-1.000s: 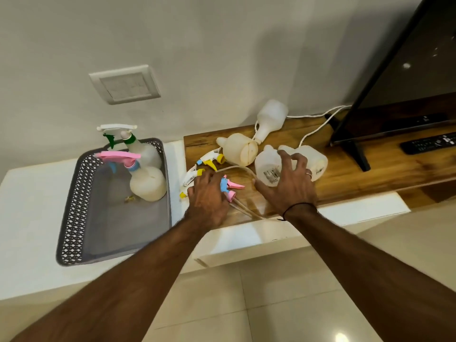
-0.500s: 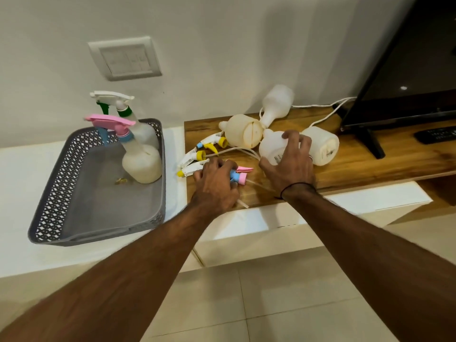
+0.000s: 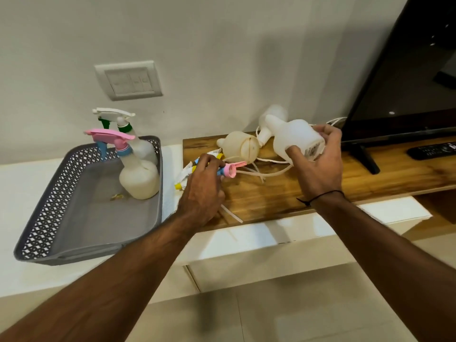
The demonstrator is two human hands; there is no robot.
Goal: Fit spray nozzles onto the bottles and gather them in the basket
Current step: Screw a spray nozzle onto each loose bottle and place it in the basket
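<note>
My left hand (image 3: 201,188) grips a pink-and-blue spray nozzle (image 3: 230,171) just above the wooden shelf (image 3: 271,193), its white dip tube trailing down. My right hand (image 3: 320,166) holds a white bottle (image 3: 293,138) lifted off the shelf, neck pointing up and left. Two more white bottles lie on the shelf: one on its side (image 3: 240,149) and one behind (image 3: 269,124). Loose yellow-and-blue nozzles (image 3: 183,175) lie partly hidden under my left hand. The grey basket (image 3: 49,218) holds two finished bottles, one with a pink nozzle (image 3: 138,176) and one with a white-green nozzle (image 3: 118,119).
A black TV (image 3: 407,70) stands on the shelf at right, with a remote (image 3: 431,150) below it. White cables (image 3: 330,122) run along the wall behind the bottles. A wall switch plate (image 3: 128,80) sits above the basket. Tiled floor lies below the white ledge.
My right hand has lifted a white bottle off the shelf and turned it. My left hand has picked up the pink-and-blue nozzle. The camera has moved closer.
</note>
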